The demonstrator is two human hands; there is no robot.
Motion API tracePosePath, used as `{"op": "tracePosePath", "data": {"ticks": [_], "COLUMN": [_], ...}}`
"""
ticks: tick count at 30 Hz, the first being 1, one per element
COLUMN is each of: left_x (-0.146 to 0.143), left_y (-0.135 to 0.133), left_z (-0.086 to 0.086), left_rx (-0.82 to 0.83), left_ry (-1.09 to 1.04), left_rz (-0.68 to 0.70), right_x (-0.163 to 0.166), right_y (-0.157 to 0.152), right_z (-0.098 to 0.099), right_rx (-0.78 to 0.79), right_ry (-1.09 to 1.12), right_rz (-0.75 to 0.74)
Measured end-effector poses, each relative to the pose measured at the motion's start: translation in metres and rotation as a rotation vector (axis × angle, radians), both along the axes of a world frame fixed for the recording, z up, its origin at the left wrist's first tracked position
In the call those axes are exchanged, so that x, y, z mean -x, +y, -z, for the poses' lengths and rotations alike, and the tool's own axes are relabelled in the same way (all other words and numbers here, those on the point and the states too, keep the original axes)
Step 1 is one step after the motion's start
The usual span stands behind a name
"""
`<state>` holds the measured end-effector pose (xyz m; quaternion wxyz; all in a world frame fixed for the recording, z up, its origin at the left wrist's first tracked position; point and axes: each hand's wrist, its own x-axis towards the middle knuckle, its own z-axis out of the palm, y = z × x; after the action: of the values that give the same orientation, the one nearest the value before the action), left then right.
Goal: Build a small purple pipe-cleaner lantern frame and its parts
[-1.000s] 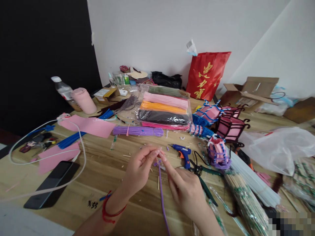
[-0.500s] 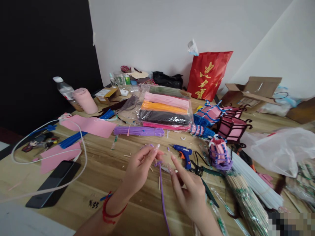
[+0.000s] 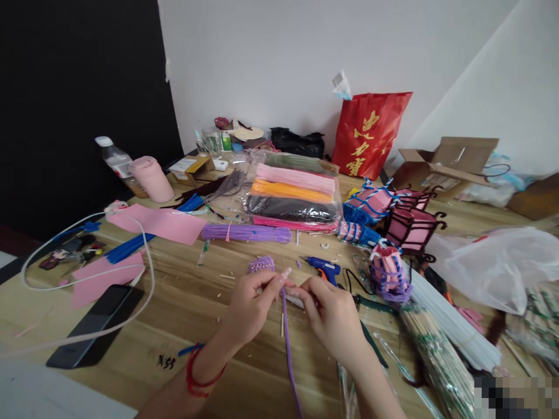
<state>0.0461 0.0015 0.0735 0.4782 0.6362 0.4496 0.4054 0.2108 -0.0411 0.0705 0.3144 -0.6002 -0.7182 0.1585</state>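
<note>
My left hand (image 3: 257, 299), with a red string bracelet on its wrist, pinches the upper end of a purple pipe cleaner (image 3: 287, 343). From the fingers its long tail hangs down toward me. My right hand (image 3: 327, 305) is closed in a pinch against the left fingertips, at that same end of the pipe cleaner. The fingers hide what lies between them. Just beyond my left hand sits a small woven purple piece (image 3: 262, 264). A blue glue gun (image 3: 323, 265) with an orange trigger lies behind my right hand, partly covered by it.
Purple stems (image 3: 247, 233) lie before a plastic pack of coloured stems (image 3: 297, 189). To the right are small pink lanterns (image 3: 390, 270), glue sticks (image 3: 454, 320) and wooden sticks (image 3: 437, 349). A phone (image 3: 95, 326) with a white cable lies left.
My right hand has moved in to meet the left, its extended index finger now curled into a pinch. The woven purple piece shows more beyond my left hand.
</note>
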Motion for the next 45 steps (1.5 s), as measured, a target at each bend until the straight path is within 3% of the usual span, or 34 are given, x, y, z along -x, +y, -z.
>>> {"op": "tracePosePath", "data": {"ticks": [2, 4, 9, 12, 15, 18, 21, 23, 25, 26, 28, 30, 32, 34, 38, 42, 45], "left_x": [0.003, 0.007, 0.014, 0.019, 0.022, 0.019, 0.012, 0.012, 0.020, 0.026, 0.039, 0.047, 0.047, 0.040, 0.028, 0.036, 0.044], "left_y": [0.005, 0.010, 0.017, 0.017, 0.015, 0.009, -0.001, -0.006, -0.005, -0.002, 0.008, 0.020, 0.032, 0.041, 0.050, 0.052, 0.050], "left_z": [0.002, 0.005, 0.017, 0.025, 0.030, 0.032, 0.036, 0.041, 0.049, 0.054, 0.064, 0.071, 0.076, 0.080, 0.088, 0.093, 0.097], "left_rx": [0.001, -0.048, -0.216, -0.156, -0.107, -0.115, -0.075, -0.066, -0.042, 0.036, 0.124, 0.002, -0.191, -0.230, -0.024, 0.213, 0.393], "left_ry": [-0.029, -0.007, 0.119, 0.132, 0.142, 0.056, -0.037, -0.006, 0.051, 0.059, 0.003, 0.020, 0.124, 0.186, 0.126, -0.239, -0.542], "left_rz": [-0.090, -0.157, -0.140, -0.187, -0.253, -0.233, -0.075, 0.089, 0.154, 0.115, -0.097, -0.250, -0.192, -0.058, -0.062, -0.189, -0.153], "right_x": [-0.004, -0.006, -0.004, -0.003, 0.000, 0.010, 0.027, 0.035, 0.037, 0.035, 0.027, 0.019, 0.015, 0.015, 0.017, 0.023, 0.040], "right_y": [-0.002, -0.003, 0.001, 0.003, 0.006, 0.009, 0.009, 0.005, -0.001, -0.004, -0.008, -0.011, -0.012, -0.012, -0.012, -0.008, 0.001], "right_z": [0.002, 0.003, -0.002, -0.001, 0.008, 0.024, 0.040, 0.048, 0.052, 0.053, 0.055, 0.057, 0.062, 0.069, 0.082, 0.090, 0.093], "right_rx": [0.051, 0.144, 0.451, 0.547, 0.537, 0.487, 0.532, 0.639, 0.741, 0.768, 0.756, 0.698, 0.638, 0.600, 0.536, 0.336, 0.305], "right_ry": [0.142, 0.437, 1.187, 1.414, 1.507, 1.441, 1.264, 1.195, 1.211, 1.228, 1.224, 1.177, 1.134, 1.116, 0.923, 0.446, 0.288], "right_rz": [0.058, 0.109, 0.054, 0.010, 0.013, 0.105, 0.212, 0.162, 0.078, 0.056, 0.079, 0.144, 0.211, 0.258, 0.285, 0.247, 0.217]}}
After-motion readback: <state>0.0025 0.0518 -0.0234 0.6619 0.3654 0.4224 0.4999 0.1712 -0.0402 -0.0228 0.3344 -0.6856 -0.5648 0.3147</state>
